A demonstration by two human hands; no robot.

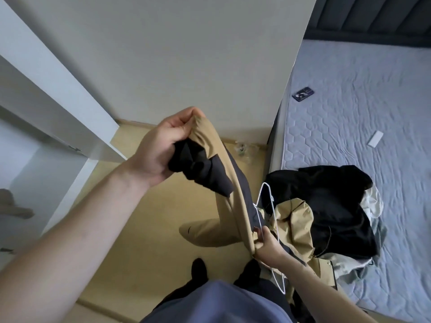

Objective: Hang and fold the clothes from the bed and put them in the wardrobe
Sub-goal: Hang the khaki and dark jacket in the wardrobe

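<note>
I am gripping the tan jacket (231,183) with both hands: my left hand (161,145) is clutching its upper edge, my right hand (265,241) is pinching fabric and the white hanger (268,206). It is not yet hung; beyond my right hand, the clothes pile (331,206) is waiting on the bed (373,101).

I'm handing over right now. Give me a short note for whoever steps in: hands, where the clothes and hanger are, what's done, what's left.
Left hand: raised, grips one end of the tan jacket with dark lining.
Right hand: grips the jacket's lower end together with the white wire hanger.
Pile of clothes, black and pale, lies on the bed corner.
Wardrobe stands to the left.
Done: jacket picked up, hanger in hand.
Left: get the jacket on the hanger, hang it in the wardrobe, then deal with the pile.
</note>
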